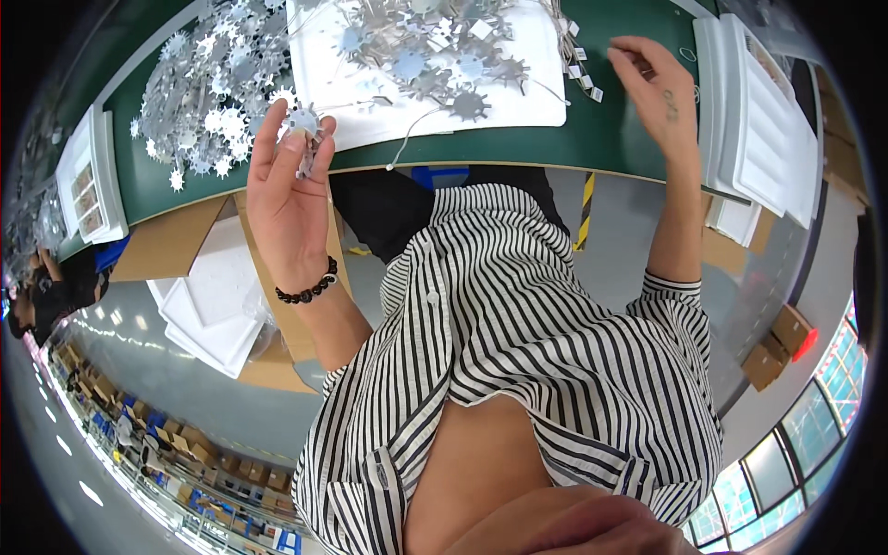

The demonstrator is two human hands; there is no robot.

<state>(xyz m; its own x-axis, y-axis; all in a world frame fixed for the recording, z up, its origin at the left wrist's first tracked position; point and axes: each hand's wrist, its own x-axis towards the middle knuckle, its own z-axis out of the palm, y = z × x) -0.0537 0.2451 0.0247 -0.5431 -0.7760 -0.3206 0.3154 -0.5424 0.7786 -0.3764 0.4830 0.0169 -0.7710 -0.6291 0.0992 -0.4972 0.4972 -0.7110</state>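
My left hand is raised at the table's front edge. Its thumb and fingers are closed on a small silver star-shaped metal piece with short points around its rim; the index finger stands up. My right hand hovers over the green table at the right, fingers half bent and apart, with nothing visible in them. Close to it hang thin wires with white tags over the tray's edge. The white tray between my hands bears a pile of similar star-shaped pieces with wires.
A heap of loose silver star-shaped pieces covers the green table at the left. Stacked white trays stand at the right and far left. Below the table is an open cardboard box. Another person is at the far left.
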